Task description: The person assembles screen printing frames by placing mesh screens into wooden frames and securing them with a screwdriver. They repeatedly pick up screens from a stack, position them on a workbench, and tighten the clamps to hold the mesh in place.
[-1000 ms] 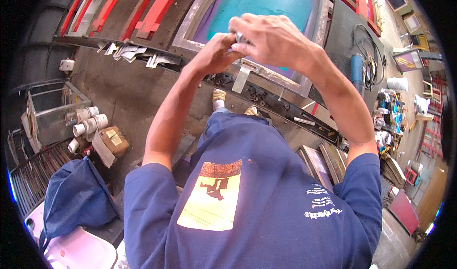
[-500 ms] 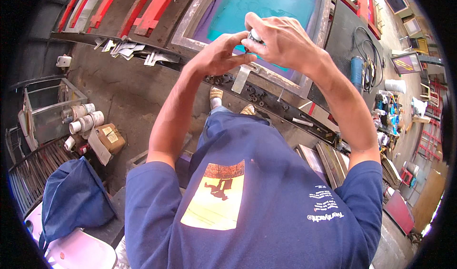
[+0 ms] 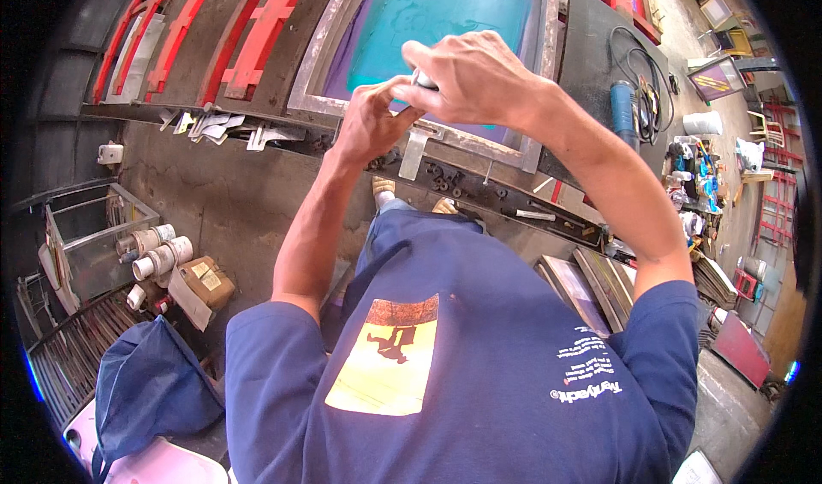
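Both my hands are raised over the near edge of a screen-printing frame [image 3: 316,66] with a teal and purple mesh [image 3: 390,43]. Between them is a small white-topped thing [image 3: 424,80], mostly covered by fingers, its kind unclear. My right hand [image 3: 475,71] is closed round its top from the right. From the left, my left hand [image 3: 370,123] is closed with its fingertips against the right hand and the thing's underside. Below the hands, a pale metal plate [image 3: 415,154] sticks out from the frame's near edge.
Red wooden bars [image 3: 261,39] lie on the bench at left, above several pale scraps [image 3: 214,127]. A blue cylindrical tool [image 3: 623,112] with a black cable lies at right. On the floor are a cardboard box [image 3: 205,283], tubs [image 3: 163,257] and leaning frames [image 3: 582,287].
My hands have shifted slightly left and closer together, covering more of the small white-topped thing. The view has moved, so the bench appears farther left.
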Tool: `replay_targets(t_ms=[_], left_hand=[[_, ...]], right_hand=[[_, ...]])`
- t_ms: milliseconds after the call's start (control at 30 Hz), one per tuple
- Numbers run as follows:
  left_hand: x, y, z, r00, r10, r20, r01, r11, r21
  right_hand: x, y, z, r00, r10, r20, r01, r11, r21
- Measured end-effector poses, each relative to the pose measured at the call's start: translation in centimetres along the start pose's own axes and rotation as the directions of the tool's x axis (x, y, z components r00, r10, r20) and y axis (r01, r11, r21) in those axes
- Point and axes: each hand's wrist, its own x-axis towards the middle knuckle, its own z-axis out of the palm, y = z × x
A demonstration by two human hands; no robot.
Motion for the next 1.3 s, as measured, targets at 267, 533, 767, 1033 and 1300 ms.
replay_targets(t_ms=[267,533,767,1033,1300], left_hand=[[0.5,-0.7,-0.4,0.986,0.01,0.165,-0.02,0.998,0.059],[0.4,-0.1,0.5,0.994,0.044,0.1,-0.025,0.983,-0.181],[-0.1,-0.6,-1.5,0.971,0.111,0.21,-0.085,0.988,-0.128],[0.6,0.1,-1.0,0.969,-0.048,0.244,0.119,0.951,-0.284],[1.1,0.7,-1.6,0.956,0.034,0.292,-0.015,0.998,-0.068]], right_hand=[[-0.7,0.4,1.4,0.968,-0.216,-0.131,0.221,0.975,0.026],[-0.2,-0.7,0.8,0.996,0.07,-0.059,-0.07,0.998,0.009],[-0.2,0.5,1.0,0.945,-0.314,-0.089,0.32,0.945,0.071],[0.3,-0.6,-0.6,0.996,0.066,0.059,-0.068,0.997,0.036],[-2.0,1.6,0.1,0.968,-0.25,-0.017,0.251,0.967,0.049]])
